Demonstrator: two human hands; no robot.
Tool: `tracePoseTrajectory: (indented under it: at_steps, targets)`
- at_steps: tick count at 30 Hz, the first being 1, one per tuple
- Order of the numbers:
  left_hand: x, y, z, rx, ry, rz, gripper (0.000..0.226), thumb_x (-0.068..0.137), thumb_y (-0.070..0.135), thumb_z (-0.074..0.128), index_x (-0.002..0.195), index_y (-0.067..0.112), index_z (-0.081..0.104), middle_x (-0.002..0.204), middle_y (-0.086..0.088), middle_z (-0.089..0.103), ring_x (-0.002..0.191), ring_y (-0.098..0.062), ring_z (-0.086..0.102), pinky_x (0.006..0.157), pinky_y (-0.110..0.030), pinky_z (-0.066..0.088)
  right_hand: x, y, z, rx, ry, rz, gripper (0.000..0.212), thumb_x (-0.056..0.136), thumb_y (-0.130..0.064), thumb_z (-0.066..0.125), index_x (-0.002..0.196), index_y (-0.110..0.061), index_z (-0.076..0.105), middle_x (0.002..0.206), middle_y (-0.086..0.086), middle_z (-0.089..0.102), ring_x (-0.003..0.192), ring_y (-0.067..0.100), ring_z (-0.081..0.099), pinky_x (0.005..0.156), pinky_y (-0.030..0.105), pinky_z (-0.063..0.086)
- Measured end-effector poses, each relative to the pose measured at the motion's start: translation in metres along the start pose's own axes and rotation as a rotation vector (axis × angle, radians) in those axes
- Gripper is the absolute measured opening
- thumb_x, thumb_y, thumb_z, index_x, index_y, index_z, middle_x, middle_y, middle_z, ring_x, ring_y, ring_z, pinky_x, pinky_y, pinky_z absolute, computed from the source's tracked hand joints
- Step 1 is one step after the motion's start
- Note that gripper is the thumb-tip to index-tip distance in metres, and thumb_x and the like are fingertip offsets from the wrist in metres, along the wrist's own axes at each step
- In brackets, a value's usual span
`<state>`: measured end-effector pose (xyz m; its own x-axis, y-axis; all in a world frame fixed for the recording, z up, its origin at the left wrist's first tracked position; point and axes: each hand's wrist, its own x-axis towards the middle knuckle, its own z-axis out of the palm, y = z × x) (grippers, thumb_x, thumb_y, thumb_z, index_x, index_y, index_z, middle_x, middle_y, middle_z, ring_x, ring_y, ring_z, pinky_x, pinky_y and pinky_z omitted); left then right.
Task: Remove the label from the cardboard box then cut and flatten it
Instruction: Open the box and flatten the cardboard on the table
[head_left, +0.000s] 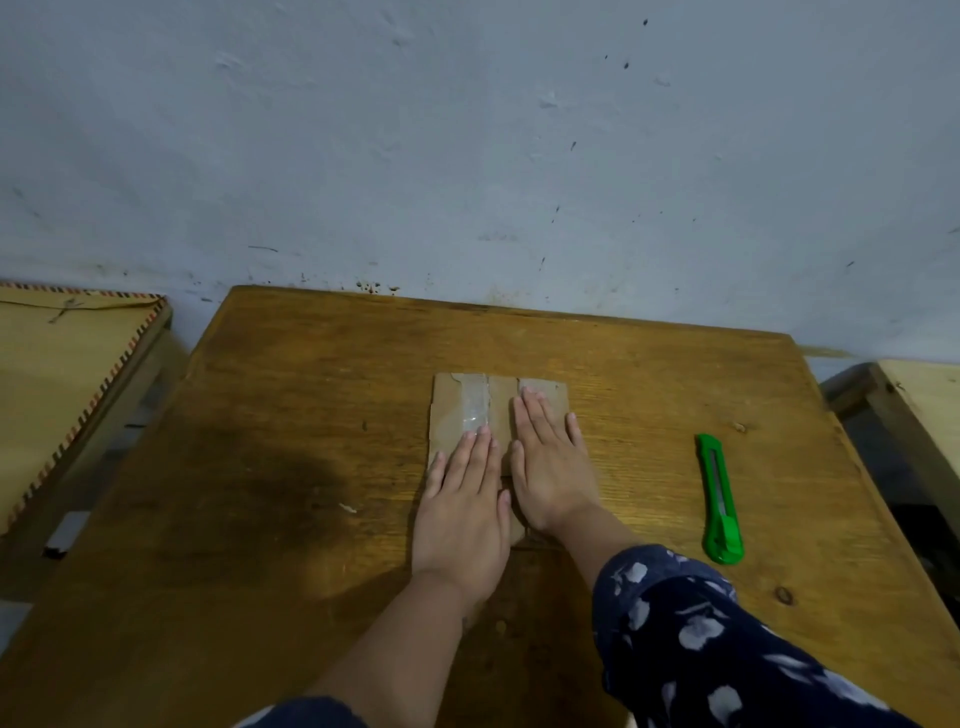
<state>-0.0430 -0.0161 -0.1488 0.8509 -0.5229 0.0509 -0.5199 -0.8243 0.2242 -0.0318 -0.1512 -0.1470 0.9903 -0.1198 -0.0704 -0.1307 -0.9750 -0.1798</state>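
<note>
A brown cardboard box (457, 405) lies flat on the wooden table (291, 415), with a strip of clear tape (475, 408) running down its left half. My left hand (465, 506) rests palm down on the near left part of the cardboard, fingers straight and together. My right hand (545, 462) lies palm down on the right half, beside the left hand. Neither hand grips anything. A green utility knife (718, 499) lies on the table to the right of my right hand, apart from it. I see no label on the cardboard.
A stained pale wall (467, 156) stands right behind the table's far edge. A lower surface with a striped border (67, 374) sits to the left. A pale wooden piece (924, 405) stands at the right. A small white scrap (348, 507) lies left of my hands.
</note>
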Motion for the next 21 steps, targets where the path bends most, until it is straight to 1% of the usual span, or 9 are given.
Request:
tracePoseTrajectory:
  at_steps: [3,6,9,12,15,16,18,20,21]
  targets:
    - [0.0,-0.001,0.004,0.007,0.027,0.01,0.06,0.097,0.037,0.002,0.15,0.012,0.017,0.159,-0.005,0.01,0.148,-0.018,0.003,0.119,-0.042,0.009,0.001,0.001,0.0,-0.013,0.003,-0.006,0.071,0.084,-0.04,-0.011,0.151,-0.017,-0.004,0.159,-0.002,-0.012,0.145,0.01,-0.015,0.119,0.039,-0.008]
    - [0.0,0.0,0.004,0.031,0.021,-0.003,0.059,0.097,0.036,0.007,0.149,0.011,0.022,0.158,-0.006,0.015,0.147,-0.019,0.009,0.115,-0.042,0.009,0.0,0.0,0.001,-0.026,0.0,-0.005,0.071,0.084,-0.04,-0.011,0.151,-0.016,-0.005,0.159,-0.002,-0.013,0.145,0.01,-0.015,0.118,0.039,-0.009]
    - [0.0,0.0,0.006,0.03,0.026,-0.011,0.057,0.098,0.035,0.014,0.146,0.01,0.03,0.156,-0.007,0.024,0.146,-0.019,0.018,0.113,-0.042,0.014,-0.001,0.0,0.0,0.012,0.022,-0.003,0.066,0.088,-0.039,-0.006,0.15,-0.018,-0.009,0.16,-0.003,-0.01,0.145,0.009,-0.014,0.118,0.039,-0.008]
    - [0.001,0.0,0.007,0.016,0.037,-0.011,0.058,0.098,0.036,0.013,0.147,0.01,0.031,0.156,-0.006,0.024,0.146,-0.019,0.017,0.113,-0.042,0.014,-0.005,-0.001,-0.001,0.246,0.15,0.035,0.057,0.098,-0.033,0.009,0.151,-0.019,-0.007,0.16,-0.005,0.002,0.146,0.005,-0.002,0.12,0.037,-0.002]
    - [0.001,0.0,0.008,0.021,0.047,-0.005,0.058,0.098,0.036,0.013,0.147,0.01,0.03,0.157,-0.006,0.022,0.146,-0.019,0.015,0.113,-0.042,0.013,-0.009,-0.002,-0.001,0.382,0.297,0.075,0.057,0.099,-0.038,0.008,0.152,-0.016,0.006,0.159,-0.006,0.005,0.145,0.002,0.004,0.121,0.04,0.004]
    - [0.001,-0.001,0.008,0.024,0.052,-0.004,0.058,0.098,0.036,0.013,0.147,0.01,0.03,0.156,-0.006,0.023,0.146,-0.018,0.015,0.113,-0.041,0.013,-0.01,-0.002,-0.001,0.407,0.316,0.089,0.059,0.098,-0.04,0.006,0.152,-0.016,0.007,0.158,-0.006,0.004,0.145,0.001,0.003,0.121,0.041,0.003]
    - [0.001,-0.001,0.008,0.023,0.066,-0.011,0.058,0.098,0.037,0.014,0.146,0.01,0.032,0.156,-0.006,0.024,0.146,-0.019,0.016,0.112,-0.041,0.014,-0.011,-0.002,-0.002,0.378,0.304,0.157,0.061,0.096,-0.045,0.001,0.151,-0.02,0.0,0.159,-0.004,0.004,0.146,0.005,-0.001,0.119,0.044,-0.007]
    - [0.001,-0.001,0.008,0.014,0.07,-0.014,0.058,0.098,0.037,0.012,0.146,0.01,0.031,0.156,-0.005,0.023,0.146,-0.019,0.015,0.112,-0.041,0.014,-0.009,-0.001,-0.002,0.231,0.216,0.286,0.063,0.094,-0.051,0.002,0.15,-0.023,-0.007,0.16,0.002,-0.003,0.146,0.014,-0.01,0.114,0.047,-0.019]
    - [0.001,-0.001,0.009,0.008,0.071,-0.013,0.058,0.098,0.038,0.012,0.146,0.01,0.031,0.156,-0.005,0.023,0.146,-0.019,0.014,0.112,-0.041,0.014,-0.008,-0.001,-0.002,0.167,0.159,0.345,0.064,0.095,-0.053,0.006,0.15,-0.024,-0.007,0.159,0.007,-0.007,0.146,0.019,-0.014,0.111,0.05,-0.022]
